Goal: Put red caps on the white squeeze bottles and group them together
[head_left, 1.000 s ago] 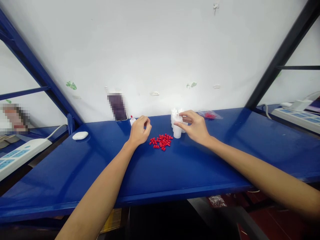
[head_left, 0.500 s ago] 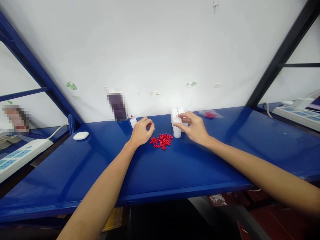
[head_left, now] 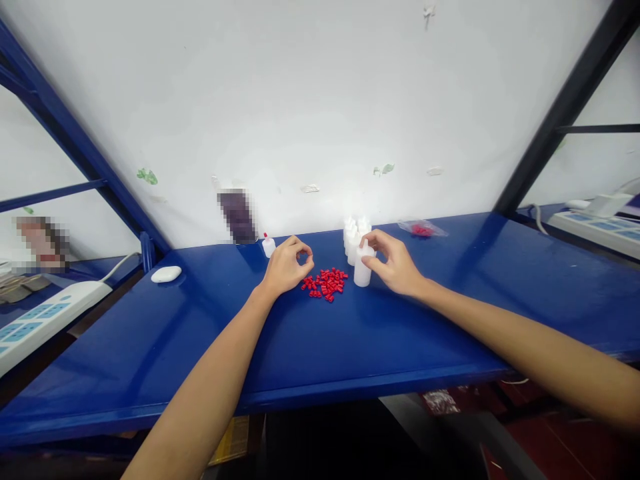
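Observation:
My right hand (head_left: 393,262) pinches a small white plastic bottle (head_left: 363,272) near its top, thumb and fingers around it. The bottle stands upright, close to the table surface; I cannot tell whether it touches. Just behind it is a group of similar white bottles (head_left: 351,241), partly hidden by the hand. My left hand (head_left: 289,265) is closed, thumb and index tips together in a ring; anything between the tips is too small to make out. Beside it lies a pile of small red caps (head_left: 330,283). Behind the left hand stands a white bottle with a red cap (head_left: 269,247).
On the blue table (head_left: 300,353) a white oval object (head_left: 166,274) lies at left, and a clear bag of red pieces (head_left: 423,229) at back right. A blurred dark rectangle (head_left: 239,217) leans against the wall. Power strips (head_left: 50,313) flank the table.
My right hand has drawn the bottle nearer and slightly right, apart from the group behind. The left hand stays by the red pile, its finger ring showing more clearly.

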Demonstrator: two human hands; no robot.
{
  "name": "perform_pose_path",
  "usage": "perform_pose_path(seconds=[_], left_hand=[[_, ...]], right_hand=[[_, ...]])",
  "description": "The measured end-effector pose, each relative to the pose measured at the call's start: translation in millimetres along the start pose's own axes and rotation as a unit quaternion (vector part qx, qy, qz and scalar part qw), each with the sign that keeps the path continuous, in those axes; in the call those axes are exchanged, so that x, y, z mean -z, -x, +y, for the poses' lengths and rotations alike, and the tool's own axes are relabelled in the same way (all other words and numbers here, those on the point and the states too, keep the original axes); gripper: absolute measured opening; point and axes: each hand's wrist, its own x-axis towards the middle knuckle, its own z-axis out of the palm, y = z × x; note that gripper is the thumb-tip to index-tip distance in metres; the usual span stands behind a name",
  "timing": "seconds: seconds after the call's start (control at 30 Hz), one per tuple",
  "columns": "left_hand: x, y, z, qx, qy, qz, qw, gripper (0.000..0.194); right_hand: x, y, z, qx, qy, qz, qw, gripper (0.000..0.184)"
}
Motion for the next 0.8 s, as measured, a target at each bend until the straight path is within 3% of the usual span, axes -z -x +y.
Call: perform_pose_path(seconds=[0.1,0.27,0.47,0.63,0.8], left_hand=[[-1.2,0,1,0.004,0.011,-0.025,1.0,0.01],[-5.3,1,10,0.0,0.042,-0.128,0.991,0.026],[-3.7,3,22,-0.034,0.047,-0.188,0.98,0.03],[-2.9,4,27,-0.073,0.046,-0.223,0.971,0.032],[-3.9,5,28,-0.085,0.035,-0.228,0.969,0.034]], right_hand=[[-1,3,-2,-0.051,-0.151,-0.045,0.986,0.009],[-11,6,-8,-0.177,-0.323,-0.079,0.926,0.014],[-15,10,-12,-0.236,-0.376,-0.184,0.877,0.025],[-13,11,-15,-0.21,-0.367,-0.188,0.887,0.023],[-15,16,-14,-0.22,-0.396,-0.19,0.871,0.025]])
